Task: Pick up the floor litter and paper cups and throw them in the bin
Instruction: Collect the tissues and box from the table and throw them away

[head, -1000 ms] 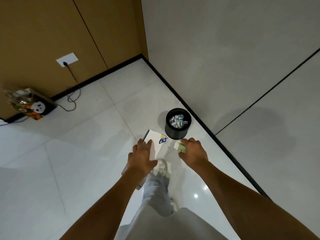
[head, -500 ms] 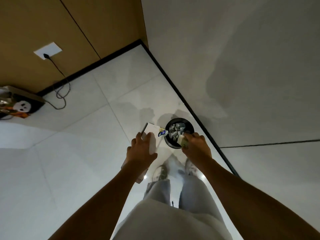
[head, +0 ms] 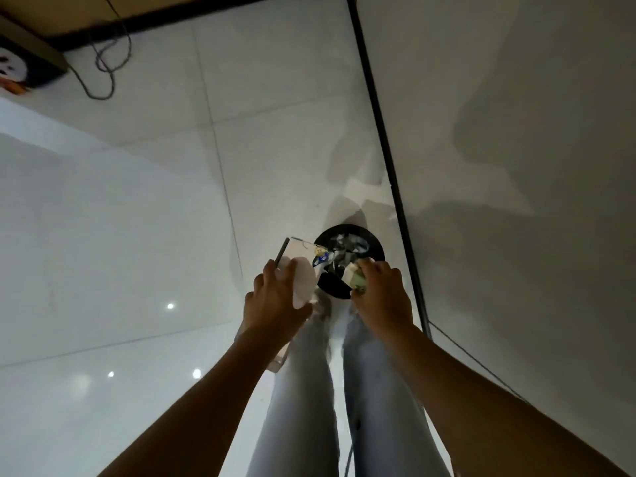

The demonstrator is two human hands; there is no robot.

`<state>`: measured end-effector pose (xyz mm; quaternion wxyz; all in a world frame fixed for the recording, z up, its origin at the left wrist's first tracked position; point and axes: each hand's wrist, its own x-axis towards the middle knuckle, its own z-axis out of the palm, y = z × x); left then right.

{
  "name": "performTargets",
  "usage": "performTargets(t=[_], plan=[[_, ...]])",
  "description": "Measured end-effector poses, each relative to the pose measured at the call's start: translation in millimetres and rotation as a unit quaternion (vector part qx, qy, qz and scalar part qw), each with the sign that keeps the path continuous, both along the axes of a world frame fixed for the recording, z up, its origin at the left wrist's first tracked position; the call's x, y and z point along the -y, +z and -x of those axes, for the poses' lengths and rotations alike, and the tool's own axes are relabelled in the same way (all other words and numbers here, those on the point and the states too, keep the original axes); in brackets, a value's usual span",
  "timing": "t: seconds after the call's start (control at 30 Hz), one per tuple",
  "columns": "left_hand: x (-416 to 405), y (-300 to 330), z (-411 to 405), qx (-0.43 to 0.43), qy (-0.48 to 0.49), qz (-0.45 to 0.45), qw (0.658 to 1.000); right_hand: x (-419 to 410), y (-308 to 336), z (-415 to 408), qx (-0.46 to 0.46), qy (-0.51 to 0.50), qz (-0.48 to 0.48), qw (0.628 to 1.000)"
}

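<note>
Beside the wall, a round black bin [head: 368, 241] with litter inside stands on pale floor tiles [head: 137, 218], directly below a person's outstretched arms. Her left hand [head: 275, 301] grips a flat white board [head: 296, 251] carrying a pale cup [head: 304, 280] and a small blue wrapper [head: 321, 259] at its far edge, which reaches the bin's rim. Her right hand [head: 382, 297] pinches a crumpled greenish scrap [head: 356, 278] over the bin's opening. A cable [head: 103, 63] loops near the far wall.
</note>
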<state>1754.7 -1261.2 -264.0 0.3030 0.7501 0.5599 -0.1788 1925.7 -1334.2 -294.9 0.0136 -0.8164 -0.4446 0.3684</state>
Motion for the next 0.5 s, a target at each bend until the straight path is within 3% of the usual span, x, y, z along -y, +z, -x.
performTargets(t=[0.2, 0.37, 0.5], plan=[[-5, -79, -13, 0.009, 0.026, -0.016, 1.000, -11, -88, -4, -0.016, 0.001, -0.019, 1.000], [9, -144, -13, 0.000, 0.027, 0.002, 1.000, -14, -162, -4, -0.035, 0.057, 0.034, 0.997], [25, -177, -18, -0.016, 0.007, 0.025, 1.000, 2, -191, -8, -0.036, -0.002, 0.035, 0.999]])
